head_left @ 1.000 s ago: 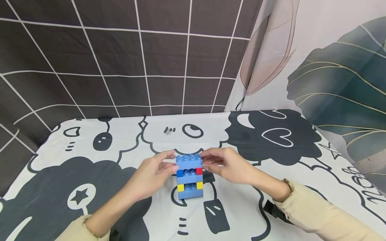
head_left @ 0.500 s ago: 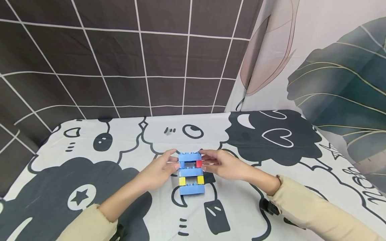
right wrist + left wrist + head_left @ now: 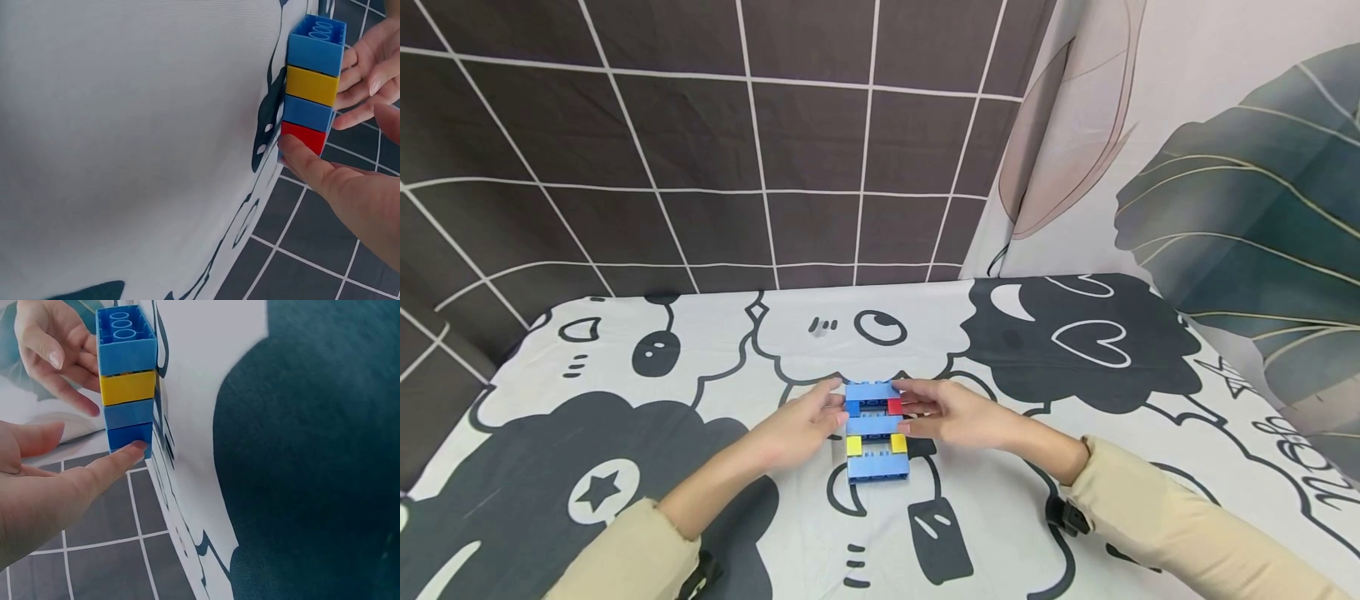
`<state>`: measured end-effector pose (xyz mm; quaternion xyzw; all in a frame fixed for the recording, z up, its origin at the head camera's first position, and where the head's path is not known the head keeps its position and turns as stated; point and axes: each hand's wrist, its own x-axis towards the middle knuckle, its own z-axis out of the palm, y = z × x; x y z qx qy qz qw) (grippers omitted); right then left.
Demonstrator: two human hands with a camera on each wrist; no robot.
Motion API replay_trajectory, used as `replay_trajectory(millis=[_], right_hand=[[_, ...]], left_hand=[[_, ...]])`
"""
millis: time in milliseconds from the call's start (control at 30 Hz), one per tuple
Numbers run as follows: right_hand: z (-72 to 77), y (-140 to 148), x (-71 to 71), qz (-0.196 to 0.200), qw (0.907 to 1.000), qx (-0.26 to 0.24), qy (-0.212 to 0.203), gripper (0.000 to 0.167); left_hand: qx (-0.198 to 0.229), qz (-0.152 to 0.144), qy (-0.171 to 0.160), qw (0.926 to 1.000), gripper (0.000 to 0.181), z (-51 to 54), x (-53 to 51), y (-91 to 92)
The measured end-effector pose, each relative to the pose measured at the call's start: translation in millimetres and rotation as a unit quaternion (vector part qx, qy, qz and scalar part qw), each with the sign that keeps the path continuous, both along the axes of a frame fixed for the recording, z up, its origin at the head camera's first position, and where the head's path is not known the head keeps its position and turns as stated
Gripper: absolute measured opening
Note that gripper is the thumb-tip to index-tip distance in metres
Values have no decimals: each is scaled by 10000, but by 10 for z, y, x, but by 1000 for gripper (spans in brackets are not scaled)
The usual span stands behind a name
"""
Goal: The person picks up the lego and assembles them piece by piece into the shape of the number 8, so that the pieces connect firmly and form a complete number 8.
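A toy-brick tower lies tipped back on the cloth in the head view, the hollow underside of its lowest light blue brick (image 3: 877,468) turned towards me. Between its light blue layers sit two yellow bricks (image 3: 854,446), a red brick (image 3: 894,407) and a darker blue brick (image 3: 130,435). My left hand (image 3: 801,427) is at the tower's left side, a straight finger touching the darker blue brick. On the opposite side, my right hand (image 3: 962,414) lays an extended finger against the red brick. Both thumbs stand apart from the bricks in the wrist views.
A white cloth with black cartoon drawings (image 3: 820,542) covers the table. Behind it hangs a dark cloth with a white grid (image 3: 805,133). To the right is a pale curtain with a leaf print (image 3: 1262,200).
The tower has gone from upright to tipped backwards, so its studs point away and its undersides show. Both hands stayed at its sides and shifted slightly.
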<state>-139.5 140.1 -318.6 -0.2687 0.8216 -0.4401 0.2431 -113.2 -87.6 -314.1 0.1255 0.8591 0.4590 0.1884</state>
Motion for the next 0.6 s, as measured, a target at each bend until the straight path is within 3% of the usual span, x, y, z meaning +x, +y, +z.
replay_trajectory(millis=[600], right_hand=[[-87,25,-28,95,9997,-167,-148,54]], left_hand=[[-210,-159,-144,9995,54,-64,-40,-17]])
